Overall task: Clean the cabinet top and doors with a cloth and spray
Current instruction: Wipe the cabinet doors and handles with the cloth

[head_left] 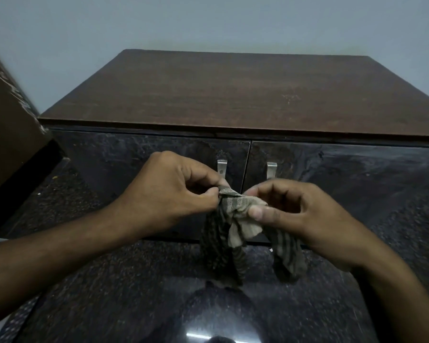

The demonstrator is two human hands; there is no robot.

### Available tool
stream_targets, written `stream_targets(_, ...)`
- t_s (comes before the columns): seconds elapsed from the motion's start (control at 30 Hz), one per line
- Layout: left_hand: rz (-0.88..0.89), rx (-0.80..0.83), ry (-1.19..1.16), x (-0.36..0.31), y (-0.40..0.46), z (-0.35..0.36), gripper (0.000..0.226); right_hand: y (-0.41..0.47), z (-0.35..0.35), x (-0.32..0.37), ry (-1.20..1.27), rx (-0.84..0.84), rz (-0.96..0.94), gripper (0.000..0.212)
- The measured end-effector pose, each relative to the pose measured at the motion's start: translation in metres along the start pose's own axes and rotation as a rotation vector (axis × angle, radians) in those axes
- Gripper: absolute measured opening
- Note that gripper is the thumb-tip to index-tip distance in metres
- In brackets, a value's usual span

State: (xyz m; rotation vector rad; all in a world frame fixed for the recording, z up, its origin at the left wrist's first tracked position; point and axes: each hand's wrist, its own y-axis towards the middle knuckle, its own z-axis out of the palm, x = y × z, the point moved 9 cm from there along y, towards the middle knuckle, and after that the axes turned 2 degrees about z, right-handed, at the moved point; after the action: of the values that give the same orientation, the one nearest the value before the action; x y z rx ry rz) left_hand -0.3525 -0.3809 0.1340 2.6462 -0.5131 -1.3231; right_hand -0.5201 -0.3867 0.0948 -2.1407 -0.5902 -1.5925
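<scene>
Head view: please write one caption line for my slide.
Both hands pinch a striped cloth before the cabinet doors.

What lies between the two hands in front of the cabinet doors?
In the head view, the striped cloth spans the gap: the left hand pinches its upper edge, the right hand pinches its other side, and the rest hangs below. Both metal handles show behind.
</scene>
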Motion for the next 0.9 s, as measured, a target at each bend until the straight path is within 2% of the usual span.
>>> stream_targets(0.07, -0.044, 0.081, -0.059, 0.008, -0.001, 0.01, 0.013, -0.001, 0.008, -0.01, -0.071, 0.083, 0.08, 0.027)
stream_targets(0.13, -0.108, 0.189, -0.117, 0.019, -0.004, 0.021, 0.004, 0.0, 0.006, -0.009, -0.075, 0.008, 0.056, 0.029)
stream_targets(0.2, -0.234, 0.265, -0.241, 0.03, -0.008, 0.033, 0.012, -0.001, 0.003, -0.003, 0.007, -0.105, 0.004, 0.031)
stream_targets(0.3, -0.532, 0.338, -0.561, 0.04, -0.019, 0.052, 0.026, -0.001, 0.012, 0.005, 0.05, -0.118, -0.058, 0.023)
stream_targets(0.37, -0.588, 0.433, -0.589, 0.043, -0.03, 0.058, 0.041, 0.001, 0.011, 0.006, 0.022, -0.139, -0.085, 0.023)
stream_targets(0.4, -0.578, 0.471, -0.537, 0.045, -0.032, 0.058, 0.048, 0.002, 0.009, 0.006, 0.013, -0.154, -0.096, 0.024)
stream_targets(0.47, -0.514, 0.482, -0.465, 0.042, -0.031, 0.053, 0.044, 0.003, 0.008, 0.004, -0.023, -0.145, -0.095, 0.025)
stream_targets(0.53, -0.449, 0.418, -0.435, 0.035, -0.025, 0.044, 0.032, 0.006, 0.013, -0.004, -0.058, -0.067, -0.051, 0.028)
stream_targets(0.6, -0.364, 0.355, -0.326, 0.028, -0.015, 0.034, 0.033, 0.006, 0.019, -0.011, -0.053, 0.036, -0.002, 0.034)
stream_targets(0.7, -0.188, 0.265, -0.115, 0.023, -0.002, 0.023, 0.034, 0.003, 0.033, -0.012, 0.118, 0.211, 0.062, 0.054)
stream_targets(0.73, -0.134, 0.241, -0.032, 0.023, 0.001, 0.02, 0.036, 0.003, 0.034, -0.01, 0.134, 0.22, 0.062, 0.053)
stream_targets(0.83, -0.088, 0.238, 0.081, 0.027, 0.003, 0.022, 0.046, 0.009, 0.019, 0.003, 0.038, 0.013, -0.027, 0.024)
stream_targets(0.9, -0.125, 0.315, 0.086, 0.036, 0.001, 0.027, 0.052, 0.009, 0.007, 0.01, -0.051, -0.122, -0.111, 0.016)
